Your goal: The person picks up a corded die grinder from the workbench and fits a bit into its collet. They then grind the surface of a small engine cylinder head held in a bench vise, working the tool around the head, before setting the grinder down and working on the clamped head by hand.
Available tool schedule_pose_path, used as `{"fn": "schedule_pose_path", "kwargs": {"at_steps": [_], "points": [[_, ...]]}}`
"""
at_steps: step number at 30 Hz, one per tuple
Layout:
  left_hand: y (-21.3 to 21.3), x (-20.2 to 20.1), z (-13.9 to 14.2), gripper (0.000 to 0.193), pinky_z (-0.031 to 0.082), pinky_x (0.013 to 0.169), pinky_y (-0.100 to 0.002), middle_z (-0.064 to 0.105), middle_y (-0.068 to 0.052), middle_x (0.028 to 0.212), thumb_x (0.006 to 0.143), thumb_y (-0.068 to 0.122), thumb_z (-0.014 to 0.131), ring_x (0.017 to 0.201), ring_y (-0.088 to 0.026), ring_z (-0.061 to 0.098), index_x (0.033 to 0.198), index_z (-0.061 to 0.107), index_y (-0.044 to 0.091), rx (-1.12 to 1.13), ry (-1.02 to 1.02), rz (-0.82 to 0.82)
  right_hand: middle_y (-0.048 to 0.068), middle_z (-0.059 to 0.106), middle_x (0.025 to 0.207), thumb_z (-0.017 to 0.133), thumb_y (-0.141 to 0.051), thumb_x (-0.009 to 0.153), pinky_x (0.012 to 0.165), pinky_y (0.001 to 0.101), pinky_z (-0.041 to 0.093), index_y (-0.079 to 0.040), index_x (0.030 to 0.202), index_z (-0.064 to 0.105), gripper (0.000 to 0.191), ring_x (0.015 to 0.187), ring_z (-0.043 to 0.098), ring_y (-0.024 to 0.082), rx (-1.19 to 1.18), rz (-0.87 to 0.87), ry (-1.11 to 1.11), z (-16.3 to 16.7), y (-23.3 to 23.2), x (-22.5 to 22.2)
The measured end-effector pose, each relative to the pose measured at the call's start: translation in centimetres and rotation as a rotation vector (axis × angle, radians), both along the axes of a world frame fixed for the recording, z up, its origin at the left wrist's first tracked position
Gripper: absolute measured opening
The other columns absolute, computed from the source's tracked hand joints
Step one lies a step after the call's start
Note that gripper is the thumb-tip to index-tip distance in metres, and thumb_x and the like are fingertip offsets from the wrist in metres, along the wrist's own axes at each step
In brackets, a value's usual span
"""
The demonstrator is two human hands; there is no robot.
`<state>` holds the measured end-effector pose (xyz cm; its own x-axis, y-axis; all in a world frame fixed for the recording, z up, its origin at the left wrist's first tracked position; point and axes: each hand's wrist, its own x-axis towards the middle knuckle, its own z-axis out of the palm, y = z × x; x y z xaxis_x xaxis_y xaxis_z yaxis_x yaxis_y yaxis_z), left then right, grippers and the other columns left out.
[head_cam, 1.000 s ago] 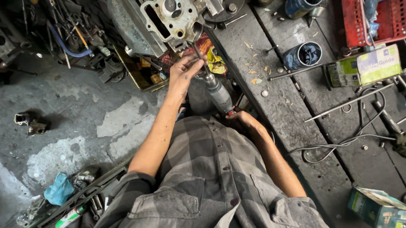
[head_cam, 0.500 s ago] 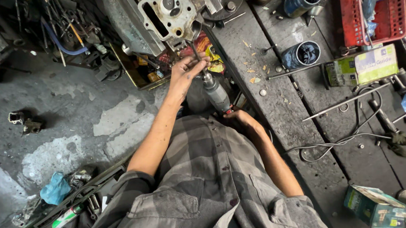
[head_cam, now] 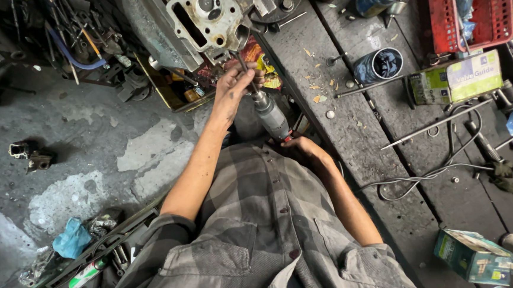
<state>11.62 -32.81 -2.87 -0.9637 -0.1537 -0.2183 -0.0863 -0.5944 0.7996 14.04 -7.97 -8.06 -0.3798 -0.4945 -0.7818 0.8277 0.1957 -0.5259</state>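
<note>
A power drill with a grey metal body points up toward a grey metal cylinder head at the bench's edge. My left hand grips the drill's front end, near its thin bit. My right hand holds the drill's rear, close to my body. The bit's tip reaches the lower right side of the cylinder head. My grey checked shirt fills the lower middle of the view.
A dark wooden workbench carries a black cup, long metal rods, a cable, a red crate and cardboard boxes. Tools and scrap lie on the stained concrete floor to the left.
The view has shifted slightly. Both hands stay on the drill, and my left hand has moved a little up its front end toward the cylinder head.
</note>
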Motion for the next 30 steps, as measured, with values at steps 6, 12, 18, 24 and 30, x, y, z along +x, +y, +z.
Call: {"fn": "schedule_pose_path", "kwargs": {"at_steps": [6,12,18,24,30], "points": [[-0.5,0.2,-0.1,0.042,0.058,0.095,-0.035,0.073,-0.016,0.114,0.102,0.025,0.067,0.105,-0.023,0.073,0.131,0.059,-0.004,0.024,0.033,-0.004,0.003,0.068,0.109,0.069,-0.010,0.089,0.093,0.0269,0.044,0.000,0.115,0.066,0.029,0.102,0.060,0.017,0.050,-0.004,-0.085,-1.1,0.7,-0.2],[-0.3,0.2,-0.6,0.040,0.059,0.092,-0.035,0.075,-0.014,0.114,0.101,0.023,0.066,0.102,-0.021,0.074,0.131,0.062,-0.004,-0.051,-0.026,-0.006,0.005,0.071,0.112,0.068,-0.012,0.087,0.098,0.0281,0.043,-0.003,0.120,0.068,0.034,0.103,0.062,0.016,0.168,0.148,0.004,-1.2,0.4,-0.2],[-0.3,0.1,-1.1,0.040,0.061,0.094,-0.035,0.077,-0.015,0.112,0.097,0.016,0.072,0.101,-0.021,0.076,0.130,0.063,-0.004,-0.098,-0.038,0.028,0.011,0.070,0.124,0.065,-0.005,0.085,0.109,0.0316,0.042,0.003,0.129,0.061,0.045,0.119,0.065,0.021,-0.055,0.012,-0.069,-1.1,0.1,-0.1],[-0.5,0.2,-1.3,0.041,0.059,0.094,-0.034,0.077,-0.015,0.110,0.094,0.015,0.075,0.099,-0.021,0.075,0.128,0.065,-0.005,-0.077,-0.023,0.038,0.008,0.070,0.128,0.067,-0.005,0.082,0.108,0.0281,0.044,0.003,0.132,0.059,0.050,0.120,0.064,0.018,-0.129,0.075,0.041,-1.2,0.2,-0.5],[-0.2,0.0,-1.3,0.036,0.058,0.095,-0.032,0.076,-0.014,0.108,0.095,0.013,0.074,0.099,-0.020,0.075,0.125,0.068,-0.007,-0.072,-0.026,0.040,0.003,0.069,0.117,0.073,-0.015,0.083,0.098,0.0275,0.043,-0.003,0.129,0.061,0.049,0.108,0.059,0.014,0.118,0.178,0.118,-1.2,0.2,-0.4]]}}
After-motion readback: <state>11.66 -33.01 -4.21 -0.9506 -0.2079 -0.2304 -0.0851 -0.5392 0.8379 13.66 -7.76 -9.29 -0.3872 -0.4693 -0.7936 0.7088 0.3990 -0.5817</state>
